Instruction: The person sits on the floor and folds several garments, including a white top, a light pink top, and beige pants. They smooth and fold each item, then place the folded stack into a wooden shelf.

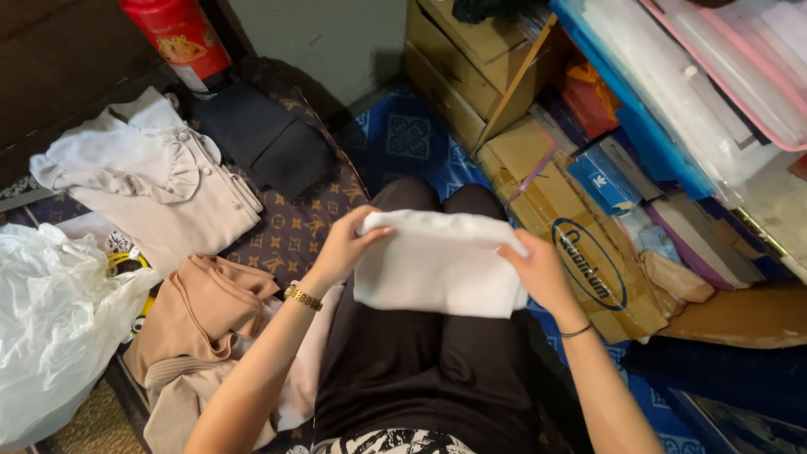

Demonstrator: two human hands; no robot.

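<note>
White folded cloth point(437, 265) between both hands point(445, 252)

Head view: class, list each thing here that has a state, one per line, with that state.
White cloth: folded, held on lap.
Left hand: gripping cloth's left edge.
Right hand: gripping cloth's right edge.
Cream blouse: laid out flat.
Black garment: folded.
Tan garment: crumpled.
Plastic bag: crumpled.

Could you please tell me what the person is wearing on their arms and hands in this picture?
Both forearms are bare, with no sleeves in view. The left hand has a gold-coloured link bracelet or watch band at the wrist. The right hand has a thin dark band around its wrist. No gloves are worn, and no rings can be made out on the fingers.
</note>
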